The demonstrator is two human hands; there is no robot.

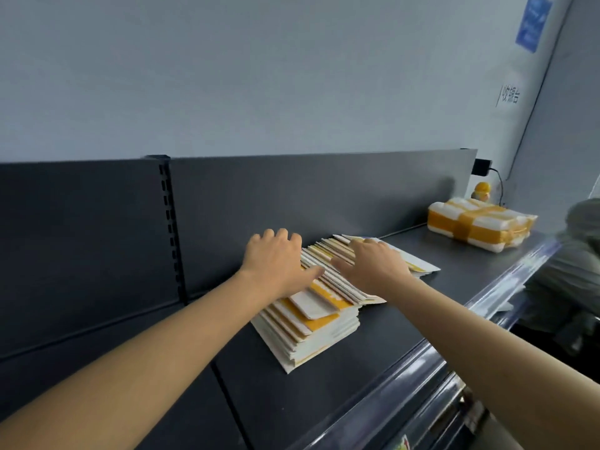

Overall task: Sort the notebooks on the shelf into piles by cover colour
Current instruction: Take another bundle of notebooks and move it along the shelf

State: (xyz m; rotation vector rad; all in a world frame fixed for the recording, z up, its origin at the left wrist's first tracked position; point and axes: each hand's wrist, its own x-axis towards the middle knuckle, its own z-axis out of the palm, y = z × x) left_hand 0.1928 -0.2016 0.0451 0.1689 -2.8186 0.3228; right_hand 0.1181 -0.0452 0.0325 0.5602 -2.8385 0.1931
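Note:
A slumped stack of white and yellow notebooks (311,323) lies on the dark shelf (373,345), fanned out toward the back panel. My left hand (276,264) rests on the far left part of the stack, fingers spread and bent down over its back edge, thumb lying across the covers. My right hand (373,264) lies flat on the right part of the stack, fingers reaching toward the far notebooks. A few more white and yellow notebooks (418,264) stick out to the right from under my right hand.
A white foam package bound with yellow tape (480,224) sits at the far right of the shelf, with a small yellow figure (482,191) behind it. A dark back panel (308,196) rises behind the stack. A clear price rail (431,358) runs along the shelf's front edge.

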